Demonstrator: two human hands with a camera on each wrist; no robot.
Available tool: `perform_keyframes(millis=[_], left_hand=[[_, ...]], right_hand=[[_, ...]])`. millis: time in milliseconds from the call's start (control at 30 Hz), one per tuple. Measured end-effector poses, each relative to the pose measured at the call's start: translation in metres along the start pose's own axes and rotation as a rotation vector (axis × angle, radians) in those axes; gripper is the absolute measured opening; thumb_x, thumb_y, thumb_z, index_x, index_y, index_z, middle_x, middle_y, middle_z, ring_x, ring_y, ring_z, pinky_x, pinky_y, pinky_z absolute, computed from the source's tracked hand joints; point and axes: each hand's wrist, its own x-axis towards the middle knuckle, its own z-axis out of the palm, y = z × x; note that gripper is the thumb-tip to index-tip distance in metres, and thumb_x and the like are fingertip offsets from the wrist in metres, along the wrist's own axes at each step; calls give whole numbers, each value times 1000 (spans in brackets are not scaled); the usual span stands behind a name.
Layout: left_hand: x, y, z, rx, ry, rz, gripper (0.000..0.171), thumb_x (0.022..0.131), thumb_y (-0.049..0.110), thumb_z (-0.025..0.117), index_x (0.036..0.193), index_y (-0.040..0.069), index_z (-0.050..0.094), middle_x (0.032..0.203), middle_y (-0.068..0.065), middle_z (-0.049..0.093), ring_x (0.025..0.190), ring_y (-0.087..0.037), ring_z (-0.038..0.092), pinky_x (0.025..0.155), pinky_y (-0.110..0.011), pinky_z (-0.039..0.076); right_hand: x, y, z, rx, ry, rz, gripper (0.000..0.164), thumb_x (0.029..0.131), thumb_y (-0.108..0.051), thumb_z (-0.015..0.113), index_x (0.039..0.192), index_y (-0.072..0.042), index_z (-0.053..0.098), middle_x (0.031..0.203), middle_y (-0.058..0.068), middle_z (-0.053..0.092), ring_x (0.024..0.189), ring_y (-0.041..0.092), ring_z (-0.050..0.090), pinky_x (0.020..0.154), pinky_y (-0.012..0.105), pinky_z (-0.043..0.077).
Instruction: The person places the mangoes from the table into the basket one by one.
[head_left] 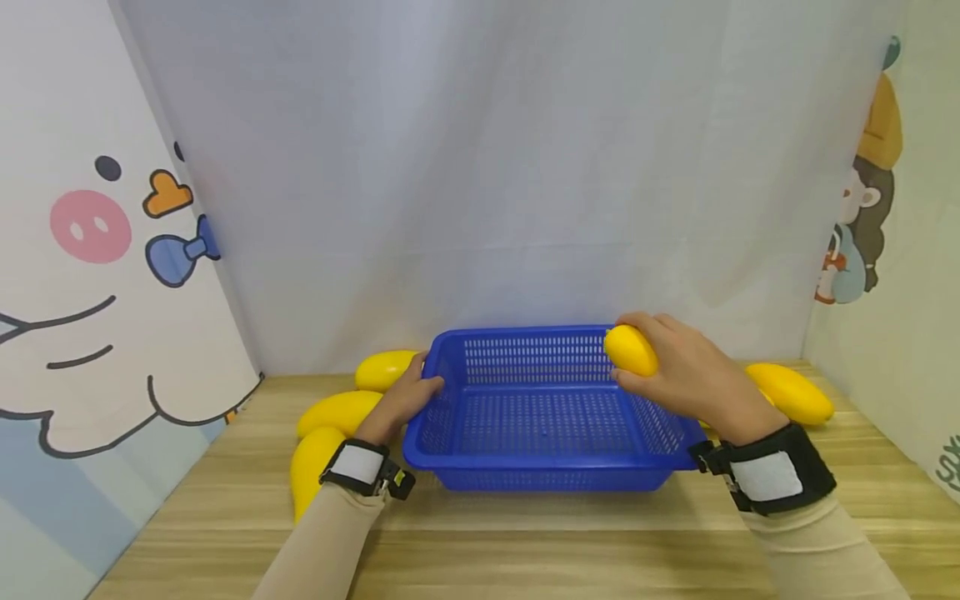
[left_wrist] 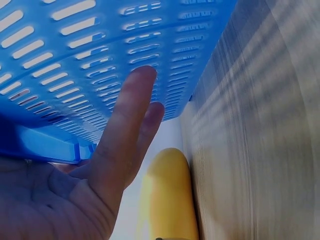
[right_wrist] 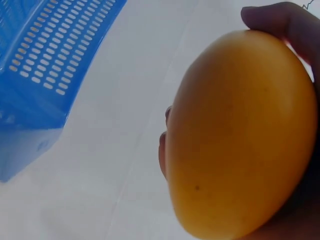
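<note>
Yellow and smooth, one oval fruit [head_left: 632, 350] sits in the right hand [head_left: 686, 367], clamped with the thumb on its near side and the fingers wrapped over its far side; one end pokes out leftward, facing the middle of the blue basket [head_left: 555, 461]. What counts most is how that fruit stands to the basket: it is raised near the basket's far right corner, with the right hand behind it on the outer side, so the basket's floor lies down and to the left of the fingers. In the right wrist view its long axis runs nearly upright, and white cloth shows between fruit and basket; the head view flattens depth, so it is hard to say whether the fruit is fully inside the rim or just above it. Of the two hands, the right is nearer the held fruit. Across the basket, the left hand [head_left: 405, 400] grips the left rim, thumb over the inside, with fairly straight fingers along the outer wall. The basket stands on the wooden surface [head_left: 555, 550], toward its far edge. Three loose fruits [head_left: 337, 412] lie on the surface left of the basket, one close to the far edge and two closer to the left forearm; another fruit [head_left: 795, 394] rests near the surface's far right corner, beyond the right wrist.
</note>
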Motion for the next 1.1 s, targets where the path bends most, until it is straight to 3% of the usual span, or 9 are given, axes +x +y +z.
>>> perform_keyframes(millis=[200,400,1100], left_hand=[[0,-1,0,-14,8,-23,69,84,21,45,146,17,15,141,-14,35,114,-31,41,97,-53,32],[0,1,-1,-7,17,7,71,82,21,46,146,16,15,141,-15,35,112,-31,41,96,-50,33],[0,1,0,17,22,8,71,81,23,46,145,15,16,140,-16,36,111,-31,42,96,-50,33]], right_hand=[[9,-8,4,33,4,-22,56,81,-38,65,127,-16,45,106,9,53,80,23,50,63,35,44],[11,-11,2,28,16,-9,57,81,-39,65,128,-16,44,106,9,53,78,23,51,62,35,45],[17,-15,8,49,39,-15,57,81,-41,65,129,-19,44,109,8,52,83,24,51,65,37,46]])
